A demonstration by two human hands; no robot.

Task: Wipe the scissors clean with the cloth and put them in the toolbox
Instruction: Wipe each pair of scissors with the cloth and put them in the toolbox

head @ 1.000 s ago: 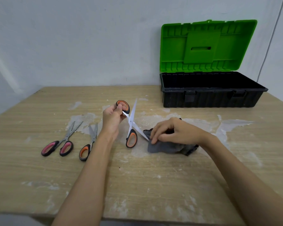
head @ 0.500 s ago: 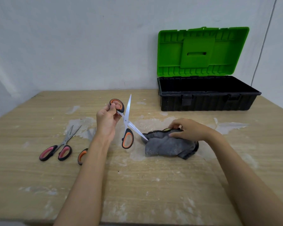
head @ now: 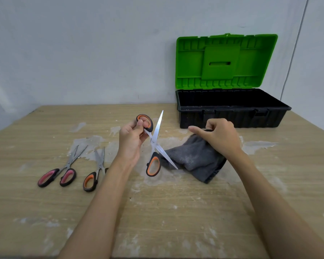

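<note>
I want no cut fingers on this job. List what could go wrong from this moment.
1. The scissors in the left hand are spread open, one blade aimed at the cloth that the right hand lifts. Wiping toward that tip could nick a finger.
2. The left hand's grip is on one handle loop only; the scissors could swing or slip.
3. The toolbox stands far back, so carrying them open over the table is risky.

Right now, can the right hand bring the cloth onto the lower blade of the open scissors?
Probably yes. The right hand pinches the grey cloth by its top, and the open scissors, held by the left hand, have their lower blade tip already over the cloth's near edge. Nothing lies between them.
</note>
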